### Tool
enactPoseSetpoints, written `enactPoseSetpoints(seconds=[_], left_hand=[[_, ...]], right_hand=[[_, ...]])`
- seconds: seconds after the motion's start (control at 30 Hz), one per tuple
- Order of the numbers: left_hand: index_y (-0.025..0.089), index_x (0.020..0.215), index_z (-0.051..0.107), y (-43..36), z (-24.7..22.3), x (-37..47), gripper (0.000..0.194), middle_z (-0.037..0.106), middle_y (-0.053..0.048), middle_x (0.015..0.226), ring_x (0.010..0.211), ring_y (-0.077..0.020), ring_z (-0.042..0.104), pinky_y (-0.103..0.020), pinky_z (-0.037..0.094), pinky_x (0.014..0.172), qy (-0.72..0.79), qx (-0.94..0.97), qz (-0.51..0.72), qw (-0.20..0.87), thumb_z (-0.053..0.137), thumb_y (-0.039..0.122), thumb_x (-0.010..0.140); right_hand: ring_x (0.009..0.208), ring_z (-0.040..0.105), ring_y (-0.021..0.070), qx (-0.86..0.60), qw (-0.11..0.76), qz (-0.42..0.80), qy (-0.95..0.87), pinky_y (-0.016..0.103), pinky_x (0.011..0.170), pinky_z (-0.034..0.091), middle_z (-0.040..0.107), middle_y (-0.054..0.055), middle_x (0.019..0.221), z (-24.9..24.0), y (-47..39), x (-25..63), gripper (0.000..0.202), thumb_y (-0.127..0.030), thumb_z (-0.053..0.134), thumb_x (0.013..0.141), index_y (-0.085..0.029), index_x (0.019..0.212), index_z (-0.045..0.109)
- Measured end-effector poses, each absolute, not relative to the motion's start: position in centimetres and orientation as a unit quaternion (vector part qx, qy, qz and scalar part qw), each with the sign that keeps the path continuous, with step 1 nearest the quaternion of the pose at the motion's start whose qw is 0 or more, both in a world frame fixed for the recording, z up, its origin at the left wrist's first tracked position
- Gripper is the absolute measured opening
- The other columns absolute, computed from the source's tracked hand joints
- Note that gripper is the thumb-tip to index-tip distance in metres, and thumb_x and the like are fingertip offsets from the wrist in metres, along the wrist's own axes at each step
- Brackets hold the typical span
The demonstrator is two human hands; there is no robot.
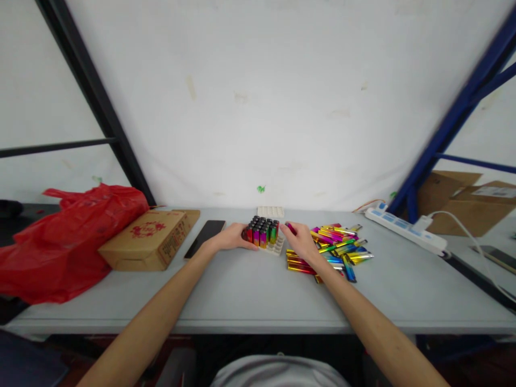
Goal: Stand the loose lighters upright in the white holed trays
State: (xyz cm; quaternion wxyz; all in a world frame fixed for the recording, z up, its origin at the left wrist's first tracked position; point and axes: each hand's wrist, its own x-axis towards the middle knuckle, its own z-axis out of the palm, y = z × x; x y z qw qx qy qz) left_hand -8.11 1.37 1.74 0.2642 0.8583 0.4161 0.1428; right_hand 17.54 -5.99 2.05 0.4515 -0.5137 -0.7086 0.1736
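Observation:
Shiny metallic lighters (263, 236) with black tops stand upright in rows in a white tray (276, 249) with round sockets; sockets show bare along its right front. My left hand (234, 237) is wrapped round the left side of the tray and its standing lighters, thumb at the front. Just right of the tray, my right hand (299, 240) pinches a purple-red lighter (290, 228), partly covered by the fingers. Beside and behind my right wrist lies a loose pile of lighters (338, 244) in gold, pink, green and blue.
Another white tray (270, 211) lies against the wall. A dark phone-like slab (205, 238), a cardboard box (147, 242) and a red plastic bag (76, 242) are on the left. On the right sit a power strip (403, 230) with a white cable and an open carton (455, 207).

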Motion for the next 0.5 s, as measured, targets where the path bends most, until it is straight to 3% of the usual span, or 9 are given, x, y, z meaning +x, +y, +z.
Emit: enactPoseSetpoints(seconds=[0.17, 0.5], left_hand=[[0.015, 0.103, 0.074, 1.0, 2.0, -8.0, 0.064, 0.076, -0.002, 0.091, 0.083, -0.0244, 0.067, -0.027, 0.048, 0.070, 0.412, 0.858, 0.143, 0.269, 0.083, 0.064, 0.063], [0.016, 0.105, 0.074, 1.2, 2.0, -8.0, 0.061, 0.077, -0.002, 0.092, 0.085, -0.0259, 0.068, -0.028, 0.048, 0.070, 0.411, 0.863, 0.141, 0.260, 0.083, 0.061, 0.065]], right_hand=[[0.056, 0.038, 0.0125, -0.511, 0.443, 0.163, -0.718, 0.028, 0.057, 0.025, 0.037, -0.004, 0.054, 1.9, -5.9, 17.6, 0.038, -0.044, 0.043, 0.091, -0.023, 0.059, 0.036], [0.076, 0.054, 0.0162, -0.431, 0.355, 0.078, -0.826, 0.028, 0.073, 0.038, 0.057, 0.001, 0.080, 3.0, -6.3, 18.9, 0.041, -0.049, 0.037, 0.108, -0.021, 0.083, 0.053]])
